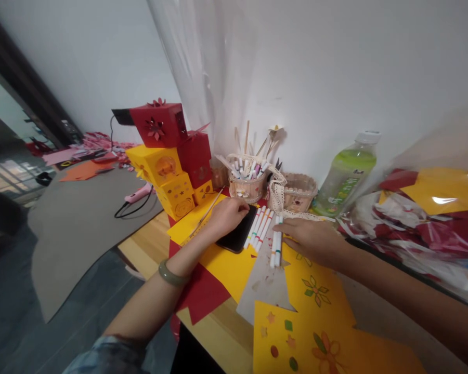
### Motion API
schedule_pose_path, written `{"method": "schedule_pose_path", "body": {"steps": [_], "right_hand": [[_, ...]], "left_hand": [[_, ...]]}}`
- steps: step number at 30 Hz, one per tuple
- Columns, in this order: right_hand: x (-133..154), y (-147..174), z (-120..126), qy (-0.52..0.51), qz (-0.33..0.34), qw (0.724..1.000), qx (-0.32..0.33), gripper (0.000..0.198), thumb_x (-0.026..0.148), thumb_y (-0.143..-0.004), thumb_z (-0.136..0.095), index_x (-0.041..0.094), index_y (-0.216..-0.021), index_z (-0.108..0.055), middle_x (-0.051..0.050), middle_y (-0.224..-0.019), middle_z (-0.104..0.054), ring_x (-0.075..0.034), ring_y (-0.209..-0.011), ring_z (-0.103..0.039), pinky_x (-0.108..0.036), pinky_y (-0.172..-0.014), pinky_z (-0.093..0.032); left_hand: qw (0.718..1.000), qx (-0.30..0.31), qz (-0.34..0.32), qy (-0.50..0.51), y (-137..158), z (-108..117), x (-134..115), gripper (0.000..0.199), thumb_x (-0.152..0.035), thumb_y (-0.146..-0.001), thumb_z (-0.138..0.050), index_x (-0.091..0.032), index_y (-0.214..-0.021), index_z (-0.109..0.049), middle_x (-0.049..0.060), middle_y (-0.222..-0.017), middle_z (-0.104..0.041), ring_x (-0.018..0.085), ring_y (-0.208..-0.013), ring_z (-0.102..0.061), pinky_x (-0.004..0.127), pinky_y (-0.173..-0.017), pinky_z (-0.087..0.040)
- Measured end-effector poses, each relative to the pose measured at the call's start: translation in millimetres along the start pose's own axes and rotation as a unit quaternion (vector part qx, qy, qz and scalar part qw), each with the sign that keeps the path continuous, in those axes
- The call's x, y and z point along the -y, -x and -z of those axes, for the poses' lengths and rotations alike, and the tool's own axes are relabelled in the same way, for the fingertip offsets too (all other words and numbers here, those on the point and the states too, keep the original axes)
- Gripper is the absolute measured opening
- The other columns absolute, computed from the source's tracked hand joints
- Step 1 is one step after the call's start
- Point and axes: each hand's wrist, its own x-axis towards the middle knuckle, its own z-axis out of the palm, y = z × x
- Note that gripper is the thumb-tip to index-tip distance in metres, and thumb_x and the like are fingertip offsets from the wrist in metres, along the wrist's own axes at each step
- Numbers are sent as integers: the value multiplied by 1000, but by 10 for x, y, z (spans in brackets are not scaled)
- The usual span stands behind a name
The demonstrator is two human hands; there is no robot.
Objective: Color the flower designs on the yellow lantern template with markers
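Note:
My left hand (pixel 229 215) rests over the upper left part of a black smartphone (pixel 234 241), its fingers curled in; whatever they hold, if anything, is hidden. Several white markers (pixel 262 227) with coloured bands lie side by side just right of the phone. My right hand (pixel 306 236) has its fingers on two more white markers (pixel 276 246), apart from that row, over a grey sheet (pixel 267 291). Yellow paper (pixel 222 267) lies under the phone. To the right, yellow sheets (pixel 339 306) carry drawn and coloured flowers, stars and ovals.
Stacked red (pixel 159 124) and yellow paper boxes (pixel 177 195) stand at left. Behind my hands are a basket of markers (pixel 246 189), a second basket (pixel 296 192) and a green-labelled bottle (pixel 347 176). A plastic bag of scraps (pixel 421 223) sits right; a pink glue gun (pixel 138 193) lies left.

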Motion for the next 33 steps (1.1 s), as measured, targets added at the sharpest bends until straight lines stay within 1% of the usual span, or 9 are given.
{"method": "schedule_pose_path", "body": {"steps": [8, 13, 17, 19, 22, 24, 26, 30, 33], "right_hand": [[27, -122, 27, -19, 4, 1000, 20, 23, 16, -81, -47, 20, -94, -65, -7, -92, -68, -23, -82, -64, -29, -61, -44], [1, -265, 156, -54, -6, 998, -11, 23, 20, -83, -47, 21, -96, -66, -7, -95, -69, -24, -85, -63, -32, -67, -45], [-36, -541, 322, -97, -54, 991, -76, 27, 22, -84, -46, 18, -105, -62, -5, -91, -69, -19, -79, -63, -27, -65, -46], [-53, -714, 376, -115, -79, 984, -107, 30, 21, -83, -47, 16, -110, -58, -6, -91, -69, -17, -79, -63, -25, -68, -47], [-62, -969, 388, -117, -110, 977, -140, 36, 18, -79, -51, 10, -114, -54, -11, -100, -65, -20, -85, -62, -27, -74, -46], [-47, -1123, 365, -110, -120, 976, -144, 37, 19, -76, -56, 9, -112, -55, -15, -106, -62, -24, -93, -60, -31, -78, -45], [-14, -1260, 338, -106, -120, 978, -135, 38, 22, -74, -60, 10, -110, -57, -15, -108, -61, -26, -97, -57, -33, -80, -44], [55, -1500, 318, -103, -112, 983, -106, 34, 31, -81, -58, 15, -111, -55, -9, -110, -59, -22, -97, -57, -39, -81, -45], [68, -1651, 316, -97, -138, 981, -95, 39, 36, -84, -54, 17, -118, -49, -8, -111, -58, -21, -95, -58, -41, -79, -47]], "left_hand": [[1000, -6, -16, -6, 26, 10, -25, 18, -21, -81, -52, -22, -91, -68, 4, -93, -68, 19, -87, -61, 27, -75, -45], [1000, -12, -6, -16, 31, 8, -23, 19, -23, -83, -50, -21, -91, -67, 5, -92, -67, 20, -88, -60, 29, -77, -44], [999, -20, 13, -28, 35, 4, -21, 22, -26, -86, -46, -20, -92, -67, 7, -94, -66, 21, -88, -60, 30, -76, -44], [999, -22, 25, -33, 34, 9, -20, 24, -26, -86, -45, -20, -93, -66, 8, -95, -66, 22, -89, -60, 31, -76, -44], [999, -19, 33, -37, 33, 28, -22, 24, -26, -87, -44, -19, -94, -66, 9, -95, -66, 22, -90, -60, 31, -77, -44], [999, -16, 35, -39, 34, 42, -28, 24, -26, -87, -44, -18, -94, -65, 9, -95, -66, 21, -91, -60, 31, -77, -44], [998, -13, 35, -42, 37, 51, -37, 24, -26, -87, -43, -18, -94, -65, 9, -95, -66, 21, -90, -60, 31, -77, -44], [998, -11, 30, -51, 47, 46, -50, 25, -25, -87, -41, -19, -92, -65, 9, -94, -66, 22, -87, -61, 31, -74, -45], [998, -11, 24, -56, 53, 41, -60, 26, -26, -87, -40, -19, -90, -65, 8, -91, -66, 22, -85, -61, 31, -72, -45]]}}
